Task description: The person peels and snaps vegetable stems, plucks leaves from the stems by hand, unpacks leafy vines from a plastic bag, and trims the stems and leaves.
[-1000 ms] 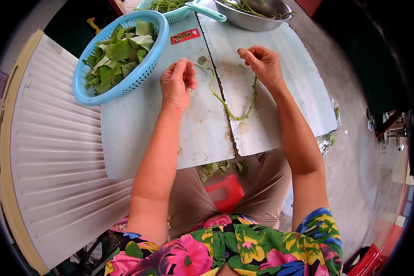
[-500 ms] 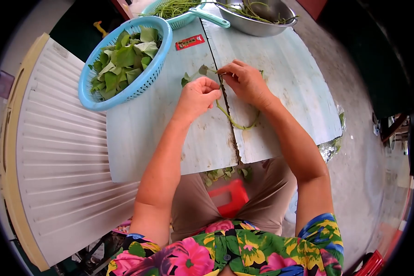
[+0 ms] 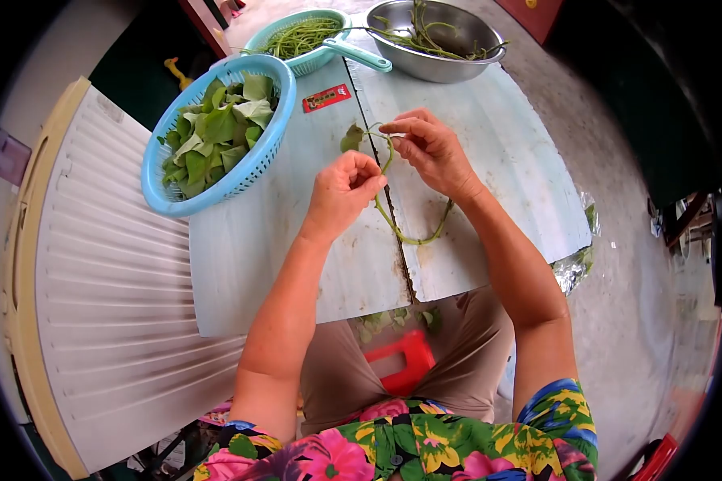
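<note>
A long green leafy stem (image 3: 409, 240) curves in a loop over the table, between and below my hands. My left hand (image 3: 345, 192) is closed in a pinch on the stem, at the left side of the loop. Above and to the right, my right hand (image 3: 437, 154) holds the stem's upper end between thumb and fingers. A drooping green leaf (image 3: 351, 138) hangs from that end, left of my right fingertips. The exact pinch points are partly hidden by the fingers.
A blue basket (image 3: 154, 172) of green leaves stands at the left. Behind are a green handled colander (image 3: 359, 54) of cut stems and a steel bowl (image 3: 449, 72) with more stems. A red packet (image 3: 326, 98) lies on the pale table (image 3: 297, 297), which has a dark seam.
My hands have drawn slightly apart, with the left lower, and more of the stem shows between them. The leaf hangs nearer my right fingers. The whole view has tilted a little.
</note>
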`<state>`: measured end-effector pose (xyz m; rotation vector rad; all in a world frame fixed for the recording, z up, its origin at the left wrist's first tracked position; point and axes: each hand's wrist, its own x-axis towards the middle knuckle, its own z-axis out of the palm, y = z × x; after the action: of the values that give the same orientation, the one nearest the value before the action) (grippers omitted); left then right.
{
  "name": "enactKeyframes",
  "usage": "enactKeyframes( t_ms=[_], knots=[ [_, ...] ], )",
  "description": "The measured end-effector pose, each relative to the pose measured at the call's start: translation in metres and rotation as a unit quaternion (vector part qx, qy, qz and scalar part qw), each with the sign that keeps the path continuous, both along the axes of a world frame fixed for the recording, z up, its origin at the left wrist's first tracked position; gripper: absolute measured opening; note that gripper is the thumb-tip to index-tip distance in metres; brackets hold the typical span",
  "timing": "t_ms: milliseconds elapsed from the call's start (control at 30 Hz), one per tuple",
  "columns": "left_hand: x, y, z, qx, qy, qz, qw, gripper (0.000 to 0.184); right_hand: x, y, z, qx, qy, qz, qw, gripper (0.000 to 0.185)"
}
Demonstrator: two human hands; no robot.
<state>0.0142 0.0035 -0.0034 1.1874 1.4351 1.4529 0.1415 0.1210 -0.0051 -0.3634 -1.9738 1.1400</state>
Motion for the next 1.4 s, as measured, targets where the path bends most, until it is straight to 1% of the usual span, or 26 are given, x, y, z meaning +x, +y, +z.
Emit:
enactKeyframes(
  t_ms=[200, 233, 267, 300, 400, 600, 667, 700, 767, 800, 833, 867, 900, 933, 967, 1000, 1067, 1100, 1133, 1167, 1200, 1233, 1300, 1333, 1367, 1400],
  knots=[
    [-0.001, 0.001, -0.002, 0.016, 0.037, 0.027, 0.999, 0.012, 0.0, -0.001, 0.001, 0.03, 0.014, -0.043, 0.998, 0.005],
    [-0.001, 0.001, -0.004, 0.018, 0.007, 0.021, 1.0, 0.012, 0.001, -0.003, 0.004, 0.042, 0.024, -0.039, 0.998, 0.005],
    [-0.002, 0.002, -0.005, 0.024, -0.019, 0.016, 0.999, 0.011, 0.003, -0.004, 0.007, 0.051, -0.008, -0.052, 0.997, 0.004],
    [-0.003, 0.003, -0.006, 0.023, -0.017, 0.012, 1.0, 0.01, 0.004, -0.005, 0.011, 0.062, -0.038, -0.065, 0.995, 0.004],
    [-0.003, 0.002, -0.007, 0.033, -0.005, 0.015, 0.999, 0.009, 0.005, -0.008, 0.016, 0.065, -0.034, -0.058, 0.996, 0.004],
    [-0.002, 0.002, -0.005, 0.038, -0.005, 0.01, 0.999, 0.009, 0.004, -0.013, 0.014, 0.061, -0.046, -0.11, 0.991, 0.004],
    [-0.001, 0.001, 0.0, 0.024, -0.025, 0.015, 0.999, 0.009, 0.0, -0.012, 0.006, -0.006, -0.001, -0.133, 0.991, 0.003],
    [-0.003, 0.001, -0.001, 0.024, -0.025, 0.012, 0.999, 0.009, 0.001, -0.009, 0.006, -0.006, 0.0, -0.136, 0.991, 0.003],
    [-0.006, -0.001, -0.005, -0.019, -0.007, 0.022, 1.0, 0.008, 0.002, 0.004, 0.007, -0.186, 0.076, -0.14, 0.97, 0.007],
    [-0.006, -0.001, -0.004, -0.02, -0.007, 0.022, 1.0, 0.008, 0.006, 0.008, 0.014, -0.23, 0.117, -0.13, 0.957, 0.01],
    [-0.006, -0.001, -0.004, -0.021, -0.003, 0.035, 0.999, 0.007, 0.01, 0.01, 0.017, -0.252, 0.155, -0.136, 0.946, 0.008],
    [-0.005, 0.0, -0.003, -0.021, 0.002, 0.047, 0.999, 0.007, 0.009, 0.011, 0.015, -0.14, 0.2, -0.158, 0.957, 0.006],
    [-0.005, 0.002, -0.005, -0.02, 0.003, 0.045, 0.999, 0.007, 0.008, 0.01, 0.019, -0.025, 0.242, -0.179, 0.953, 0.007],
    [-0.005, 0.005, -0.009, 0.068, 0.121, 0.106, 0.985, 0.008, 0.011, 0.006, 0.024, 0.11, 0.193, -0.217, 0.951, 0.011],
    [-0.006, 0.007, -0.011, 0.153, 0.236, 0.164, 0.945, 0.009, 0.015, -0.002, 0.031, 0.242, 0.14, -0.249, 0.927, 0.016],
    [-0.006, 0.006, -0.01, 0.153, 0.237, 0.164, 0.945, 0.009, 0.014, -0.015, 0.036, 0.251, 0.123, -0.223, 0.934, 0.02],
    [-0.009, 0.002, -0.006, 0.088, 0.018, 0.111, 0.99, 0.016, 0.008, -0.029, 0.036, 0.302, 0.115, -0.143, 0.935, 0.021],
    [-0.01, 0.0, -0.003, 0.087, 0.019, 0.11, 0.99, 0.016, 0.005, -0.035, 0.036, 0.33, 0.111, -0.103, 0.932, 0.021],
    [-0.011, -0.002, 0.001, 0.067, -0.086, 0.053, 0.993, 0.021, 0.002, -0.041, 0.034, 0.35, 0.104, -0.07, 0.928, 0.021],
    [-0.013, -0.004, 0.002, 0.045, -0.191, -0.006, 0.98, 0.027, -0.001, -0.047, 0.032, 0.369, 0.096, -0.037, 0.924, 0.021],
    [-0.015, -0.005, 0.0, 0.01, -0.209, -0.01, 0.978, 0.03, -0.003, -0.052, 0.034, 0.394, 0.099, -0.015, 0.913, 0.022],
    [-0.014, -0.005, -0.001, 0.01, -0.209, -0.011, 0.978, 0.03, -0.004, -0.054, 0.031, 0.395, 0.099, -0.015, 0.913, 0.022],
    [-0.011, -0.005, 0.001, 0.043, -0.255, -0.042, 0.965, 0.027, -0.008, -0.055, 0.023, 0.415, 0.087, 0.031, 0.905, 0.023],
    [-0.013, -0.005, 0.0, 0.057, -0.265, -0.043, 0.962, 0.022, -0.007, -0.054, 0.023, 0.416, 0.078, 0.035, 0.905, 0.024],
    [-0.013, -0.005, 0.001, 0.057, -0.265, -0.043, 0.962, 0.022, -0.007, -0.054, 0.024, 0.417, 0.078, 0.036, 0.905, 0.024],
    [-0.014, -0.006, 0.002, 0.076, -0.299, -0.053, 0.95, 0.018, -0.007, -0.054, 0.025, 0.416, 0.074, 0.028, 0.906, 0.023]
  ],
)
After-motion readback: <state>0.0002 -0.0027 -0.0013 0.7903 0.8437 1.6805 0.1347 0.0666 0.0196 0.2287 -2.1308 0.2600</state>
